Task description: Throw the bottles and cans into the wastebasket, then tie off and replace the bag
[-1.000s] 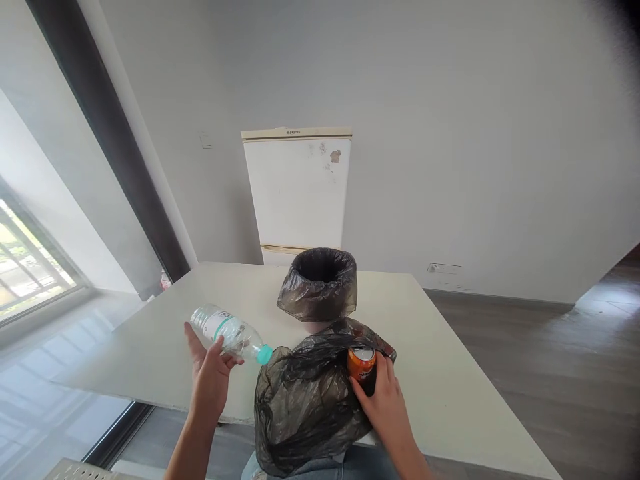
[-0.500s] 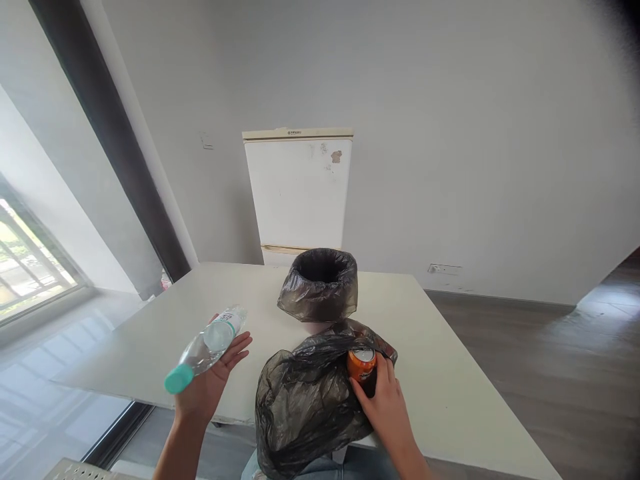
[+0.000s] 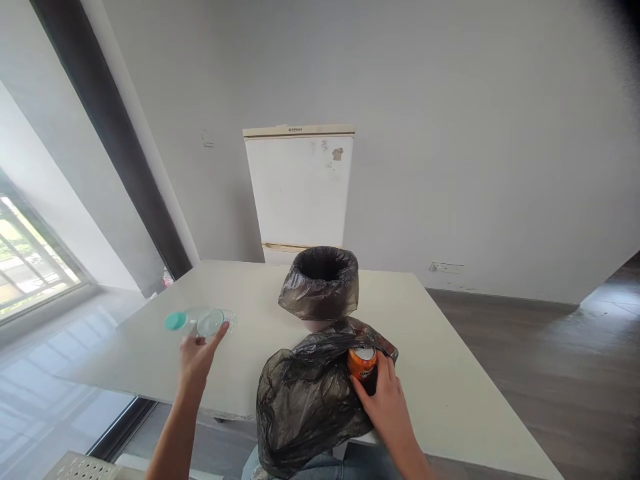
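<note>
My left hand (image 3: 196, 359) is raised over the white table (image 3: 450, 400), its fingertips holding a clear plastic water bottle (image 3: 203, 321) that lies sideways and blurred, teal cap to the left. My right hand (image 3: 387, 408) is wrapped round an orange drink can (image 3: 362, 365), upright at the mouth of a loose dark plastic bag (image 3: 303, 407). The bag slumps over the table's near edge onto my lap. Just behind it stands a small bin lined with a black bag (image 3: 320, 283), its mouth open.
A white fridge (image 3: 299, 190) stands against the grey wall behind the table. A window and a dark frame run along the left. Wooden floor stretches to the right. A perforated white object shows at the bottom left corner.
The bottle has turned over in my left hand: its teal cap swung from the right, down, then to the left, and the bottle rose to my fingertips. My right hand and the can stayed put.
</note>
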Tool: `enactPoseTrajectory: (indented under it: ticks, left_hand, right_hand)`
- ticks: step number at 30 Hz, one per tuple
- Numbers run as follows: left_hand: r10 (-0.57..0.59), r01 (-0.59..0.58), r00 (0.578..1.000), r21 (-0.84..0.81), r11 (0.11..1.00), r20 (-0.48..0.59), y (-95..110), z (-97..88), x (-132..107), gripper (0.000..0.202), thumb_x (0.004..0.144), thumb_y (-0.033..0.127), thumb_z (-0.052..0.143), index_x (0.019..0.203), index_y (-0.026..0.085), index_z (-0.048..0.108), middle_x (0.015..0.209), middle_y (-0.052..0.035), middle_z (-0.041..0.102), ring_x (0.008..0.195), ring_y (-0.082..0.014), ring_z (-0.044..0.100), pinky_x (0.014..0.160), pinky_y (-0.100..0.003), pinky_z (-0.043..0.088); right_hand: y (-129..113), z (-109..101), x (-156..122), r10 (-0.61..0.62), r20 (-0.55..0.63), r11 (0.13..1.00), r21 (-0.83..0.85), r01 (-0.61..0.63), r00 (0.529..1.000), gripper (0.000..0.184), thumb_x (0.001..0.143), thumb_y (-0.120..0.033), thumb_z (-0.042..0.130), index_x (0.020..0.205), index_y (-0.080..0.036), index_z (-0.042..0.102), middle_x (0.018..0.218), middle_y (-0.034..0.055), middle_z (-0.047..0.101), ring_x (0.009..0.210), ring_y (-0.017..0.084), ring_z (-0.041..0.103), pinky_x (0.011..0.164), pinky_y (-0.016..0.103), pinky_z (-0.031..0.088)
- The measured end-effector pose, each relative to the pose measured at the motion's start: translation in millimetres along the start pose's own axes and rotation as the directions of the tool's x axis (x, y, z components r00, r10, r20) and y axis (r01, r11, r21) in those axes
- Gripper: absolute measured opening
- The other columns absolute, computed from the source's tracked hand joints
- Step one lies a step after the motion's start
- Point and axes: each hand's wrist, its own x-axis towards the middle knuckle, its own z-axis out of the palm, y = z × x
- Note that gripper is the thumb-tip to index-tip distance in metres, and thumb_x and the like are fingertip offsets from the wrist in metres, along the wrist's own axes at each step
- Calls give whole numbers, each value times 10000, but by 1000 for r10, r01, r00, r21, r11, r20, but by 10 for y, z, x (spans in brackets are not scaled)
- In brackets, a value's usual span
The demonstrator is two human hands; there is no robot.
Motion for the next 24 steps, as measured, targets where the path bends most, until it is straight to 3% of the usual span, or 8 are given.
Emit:
enactPoseTrajectory:
  ticks: [2,4,9,12,20,24]
  left_hand:
    - [45,-33,998,218,975,-48,-86,62,247,544,589,503,942,958,177,712,844,-49,632,939,-313,636,909,-473,532]
    - [49,-45,999,322,946,-5,-179,154,460,552,661,528,889,1028,170,683,947,-99,676,1025,-353,648,969,-519,511]
    - [11,-28,999,514,857,36,-385,375,715,591,815,518,780,1217,156,543,1121,-135,691,1084,-345,665,910,-470,548]
    - [8,-30,999,544,839,42,-508,454,764,642,830,511,781,1281,164,483,1208,-125,675,1152,-347,651,912,-451,548]
    - [-25,31,1000,541,841,-20,-725,592,898,678,834,504,774,1336,150,489,1289,-211,668,1256,-421,619,1025,-541,508]
    - [56,-6,995,535,845,-78,-662,583,763,846,804,491,802,1442,109,399,1480,-261,524,1447,-400,452,1167,-533,400]
  right_hand:
    - [1,3,0,7,8,1000,-5,-7,1000,626,974,-507,585,1487,-239,349,1400,159,551,1135,367,643,908,492,561]
    - [7,7,0,13,20,1000,-11,-12,1000,635,977,-518,574,1493,-231,340,1415,168,542,1142,366,641,915,487,558]
    - [37,28,-10,6,22,1000,-12,-6,1000,653,979,-539,560,1508,-230,335,1424,176,539,1180,366,629,924,477,551]
    - [58,48,-18,-1,8,1000,-11,1,1000,661,975,-538,571,1511,-230,339,1421,177,542,1187,372,625,915,480,553]
    - [64,29,-13,-43,-4,999,-10,43,999,585,969,-500,593,1440,-214,397,1350,178,579,1159,368,640,910,489,563]
    - [37,-2,-4,-20,2,1000,21,20,1000,578,947,-477,621,1419,-216,414,1302,158,646,1102,356,677,898,478,569]
